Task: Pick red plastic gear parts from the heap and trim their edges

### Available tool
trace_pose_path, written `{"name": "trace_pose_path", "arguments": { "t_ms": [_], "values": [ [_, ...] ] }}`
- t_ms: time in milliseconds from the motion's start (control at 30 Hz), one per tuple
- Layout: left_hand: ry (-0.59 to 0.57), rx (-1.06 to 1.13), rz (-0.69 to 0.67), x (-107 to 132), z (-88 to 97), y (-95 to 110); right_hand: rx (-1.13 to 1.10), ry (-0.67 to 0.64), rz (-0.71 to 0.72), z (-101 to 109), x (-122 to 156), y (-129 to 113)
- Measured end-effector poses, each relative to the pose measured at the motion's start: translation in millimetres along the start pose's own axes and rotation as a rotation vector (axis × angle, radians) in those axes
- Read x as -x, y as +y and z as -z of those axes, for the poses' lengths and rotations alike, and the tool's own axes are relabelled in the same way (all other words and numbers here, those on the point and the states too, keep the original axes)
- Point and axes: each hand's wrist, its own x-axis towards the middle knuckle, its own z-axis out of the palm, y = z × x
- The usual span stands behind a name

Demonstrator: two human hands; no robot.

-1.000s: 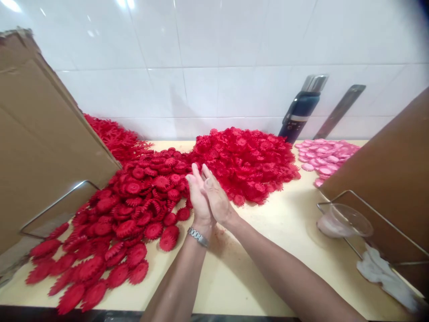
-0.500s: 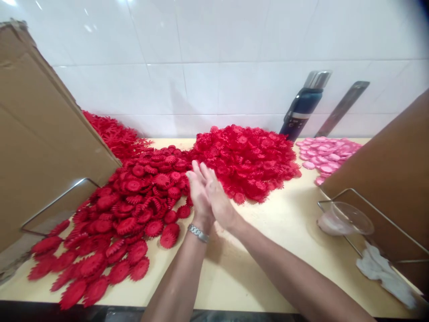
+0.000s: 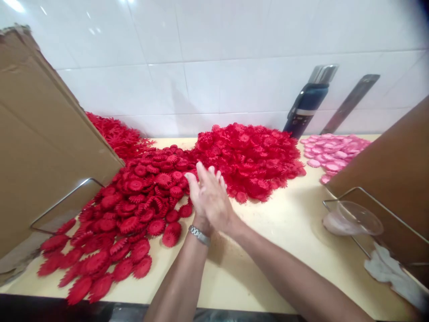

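My left hand (image 3: 197, 197) and my right hand (image 3: 216, 203) are pressed palm to palm over the middle of the table. My right hand lies across the left, its fingers slanting over the left fingers. Whatever is between the palms, if anything, is hidden. A metal watch band circles my left wrist. Close by on the left spreads a heap of dark red notched discs (image 3: 134, 185), flower-like and stacked loosely. Behind the hands rises a brighter red pile of fringed flower pieces (image 3: 250, 156).
Cardboard panels stand at left (image 3: 43, 125) and right (image 3: 389, 170), with wire bookends beside them. Pink discs (image 3: 335, 150), a blue flask (image 3: 308, 105) and a metal ruler (image 3: 351, 103) are at the back right. A clear plastic cup (image 3: 351, 219) and white tissue (image 3: 392, 273) lie nearer.
My right hand has slid and turned over the left, its fingers now crossing the left ones. The palms stay together. The view has shifted slightly.
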Motion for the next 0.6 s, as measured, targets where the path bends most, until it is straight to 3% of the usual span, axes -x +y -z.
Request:
{"name": "trace_pose_path", "arguments": {
  "t_ms": [133,200,333,467,600],
  "values": [
    [-0.178,0.065,-0.06,1.4,-5.4,-6.9,0.021,0.105,-0.128,10.3,-15.5,10.1],
    [-0.122,0.061,-0.04,1.7,-3.3,-8.2,0.009,0.071,-0.123,10.1,-9.9,7.3],
    [-0.038,0.043,0.004,0.2,5.9,-3.2,0.028,-0.029,0.024,0.2,4.8,-3.5],
    [-0.112,0.023,-0.066,0.8,-2.0,-2.8,0.058,0.066,-0.112,3.5,-10.9,3.7],
    [-0.007,-0.028,-0.033,3.2,-7.0,-2.1,0.023,0.005,-0.062,5.8,-4.0,-0.7]
  ]
}}
